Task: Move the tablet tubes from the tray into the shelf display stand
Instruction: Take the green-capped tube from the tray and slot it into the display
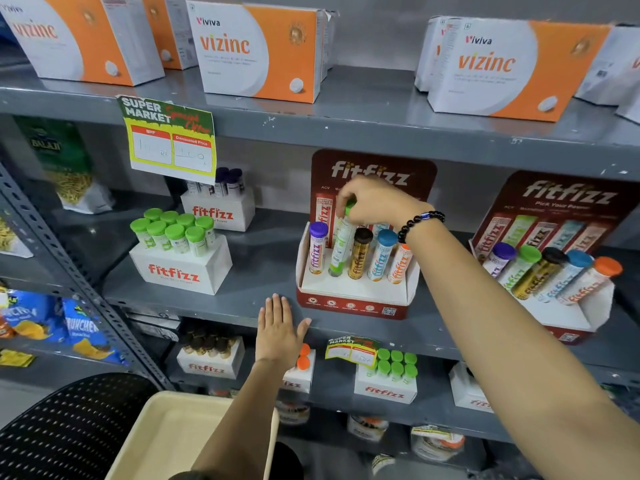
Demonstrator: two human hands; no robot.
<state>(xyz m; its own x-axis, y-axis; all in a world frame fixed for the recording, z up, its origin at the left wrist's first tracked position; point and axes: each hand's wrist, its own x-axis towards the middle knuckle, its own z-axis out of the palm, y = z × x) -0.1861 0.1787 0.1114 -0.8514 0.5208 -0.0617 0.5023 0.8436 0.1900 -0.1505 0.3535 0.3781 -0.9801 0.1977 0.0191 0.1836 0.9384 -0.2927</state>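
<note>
The right hand [377, 202] pinches the green tube [341, 245] by its cap, fingers [346, 199] closed round the top; below them the tube sits in the stand [356, 299], between purple and brown tubes. The left hand [278, 332] lies flat on the shelf [214, 306], fingers spread. The tube looks light, rigid and slick, so the cap seems the surest hold. The tray [166, 441] shows no tubes.
</note>
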